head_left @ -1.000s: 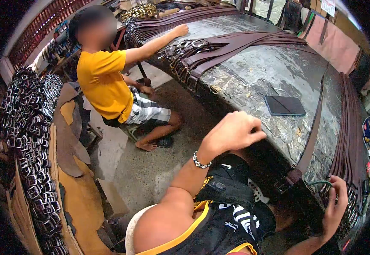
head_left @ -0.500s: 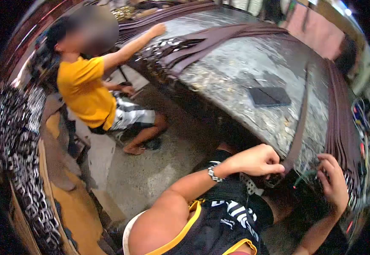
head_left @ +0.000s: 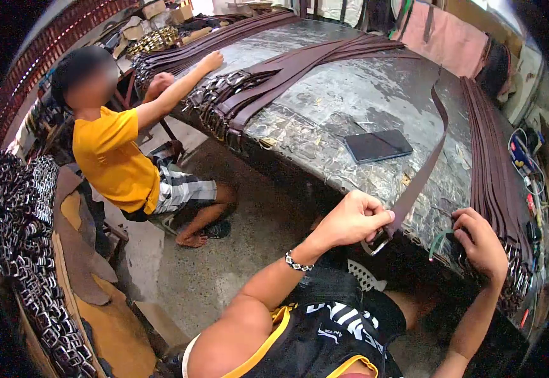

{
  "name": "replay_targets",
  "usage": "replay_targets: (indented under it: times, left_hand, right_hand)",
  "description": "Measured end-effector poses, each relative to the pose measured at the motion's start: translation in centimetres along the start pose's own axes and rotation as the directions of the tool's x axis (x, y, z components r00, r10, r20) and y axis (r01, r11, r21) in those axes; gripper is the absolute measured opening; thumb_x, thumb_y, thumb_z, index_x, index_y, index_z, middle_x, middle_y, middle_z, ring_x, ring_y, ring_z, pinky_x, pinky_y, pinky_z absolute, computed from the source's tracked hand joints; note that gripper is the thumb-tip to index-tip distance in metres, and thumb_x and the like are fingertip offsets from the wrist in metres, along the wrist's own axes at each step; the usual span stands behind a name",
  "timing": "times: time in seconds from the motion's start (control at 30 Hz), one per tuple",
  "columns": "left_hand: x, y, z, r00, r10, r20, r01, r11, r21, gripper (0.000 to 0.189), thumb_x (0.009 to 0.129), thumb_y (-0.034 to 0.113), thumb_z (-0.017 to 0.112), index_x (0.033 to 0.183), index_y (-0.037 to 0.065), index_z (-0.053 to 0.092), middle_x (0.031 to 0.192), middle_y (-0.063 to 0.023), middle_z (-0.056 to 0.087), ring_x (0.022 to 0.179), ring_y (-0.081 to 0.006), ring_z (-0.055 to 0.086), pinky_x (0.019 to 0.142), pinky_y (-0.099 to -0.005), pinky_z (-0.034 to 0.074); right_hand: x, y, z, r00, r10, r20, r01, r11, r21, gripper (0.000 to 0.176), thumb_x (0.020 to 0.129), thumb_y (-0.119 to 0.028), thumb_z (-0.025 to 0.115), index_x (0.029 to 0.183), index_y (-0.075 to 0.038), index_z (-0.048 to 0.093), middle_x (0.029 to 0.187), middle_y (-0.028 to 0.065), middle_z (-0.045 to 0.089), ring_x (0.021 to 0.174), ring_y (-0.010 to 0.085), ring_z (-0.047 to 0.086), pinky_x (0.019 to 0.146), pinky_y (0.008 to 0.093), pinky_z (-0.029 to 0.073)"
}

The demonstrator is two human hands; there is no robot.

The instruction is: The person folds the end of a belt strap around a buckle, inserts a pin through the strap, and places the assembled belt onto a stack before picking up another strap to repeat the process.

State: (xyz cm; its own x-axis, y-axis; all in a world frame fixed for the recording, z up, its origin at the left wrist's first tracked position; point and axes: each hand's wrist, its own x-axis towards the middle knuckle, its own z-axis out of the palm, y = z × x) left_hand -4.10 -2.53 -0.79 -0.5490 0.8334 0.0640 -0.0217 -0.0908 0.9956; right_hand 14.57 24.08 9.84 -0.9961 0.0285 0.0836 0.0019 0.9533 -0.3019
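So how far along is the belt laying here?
Done: a thick row of belts lies along the table's right side. In hand: the left hand pinches a single belt by its buckle end, the right hand touches the row's buckles. Left: this belt lies apart from the row.

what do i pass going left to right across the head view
pile of buckles → person in the yellow shirt → left hand pinching a belt → right hand at the table edge

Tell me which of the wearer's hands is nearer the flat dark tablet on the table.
Left. The left hand grips a belt at the table edge, just below the tablet. The right hand is farther right, at the buckle ends of the stacked belts.
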Motion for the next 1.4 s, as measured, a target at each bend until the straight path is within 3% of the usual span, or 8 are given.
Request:
replay_targets:
  times: [0.2, 0.23, 0.33, 0.5, 1.4]
  left_hand:
    - [0.5, -0.8, -0.5, 0.999, -0.027, 0.035, 0.026, 0.999, 0.046, 0.036, 0.102, 0.022, 0.070, 0.073, 0.002, 0.068, 0.061, 0.0003, 0.064, 0.053, -0.0045, 0.056, 0.050, -0.0249, 0.042]
    - [0.5, -0.9, -0.3, 1.000, 0.024, 0.019, -0.025, 0.999, 0.042, 0.037, 0.102, 0.023, 0.070, 0.072, 0.001, 0.069, 0.061, -0.0004, 0.065, 0.052, -0.0050, 0.057, 0.050, -0.0253, 0.044]
    - [0.3, 0.1, -0.4, 0.999, -0.035, 0.014, 0.034, 0.998, 0.045, 0.038, 0.103, 0.025, 0.069, 0.073, 0.001, 0.070, 0.061, -0.0006, 0.066, 0.051, -0.0052, 0.057, 0.050, -0.0255, 0.044]
    - [0.6, -0.4, -0.4, 1.000, 0.001, 0.017, -0.002, 0.997, 0.075, 0.040, 0.103, 0.026, 0.069, 0.074, 0.000, 0.072, 0.059, -0.0008, 0.065, 0.050, -0.0060, 0.058, 0.049, -0.0259, 0.044]
    - [0.6, -0.8, -0.3, 0.999, 0.043, 0.026, -0.044, 0.998, 0.050, 0.043, 0.104, 0.027, 0.068, 0.070, 0.002, 0.070, 0.059, 0.0009, 0.063, 0.051, -0.0049, 0.056, 0.049, -0.0256, 0.042]
  right_hand:
    - [0.4, 0.0, 0.3, 1.000, -0.016, -0.012, 0.017, 1.000, 0.019, 0.011, 0.090, 0.000, 0.067, 0.097, 0.002, 0.059, 0.122, 0.0189, 0.064, 0.113, 0.0420, 0.062, 0.098, 0.0442, 0.049]
    - [0.4, 0.0, 0.5, 1.000, -0.016, -0.020, 0.017, 1.000, 0.009, 0.012, 0.090, -0.002, 0.067, 0.097, 0.001, 0.057, 0.121, 0.0172, 0.064, 0.114, 0.0391, 0.062, 0.099, 0.0414, 0.048]
    - [0.3, -0.2, 0.9, 0.997, -0.047, -0.066, 0.047, 0.999, -0.001, 0.011, 0.089, 0.000, 0.067, 0.096, 0.002, 0.059, 0.121, 0.0182, 0.063, 0.112, 0.0420, 0.062, 0.098, 0.0435, 0.049]
    - [0.0, -0.5, 1.6, 0.989, 0.013, -0.145, -0.010, 1.000, 0.026, 0.013, 0.087, -0.004, 0.070, 0.096, 0.001, 0.061, 0.121, 0.0180, 0.067, 0.115, 0.0408, 0.064, 0.099, 0.0433, 0.050]
    - [-0.1, -1.0, 1.9, 0.981, 0.051, -0.186, -0.049, 0.999, 0.013, 0.021, 0.080, -0.008, 0.076, 0.092, -0.001, 0.061, 0.121, 0.0155, 0.068, 0.114, 0.0395, 0.065, 0.098, 0.0440, 0.051]
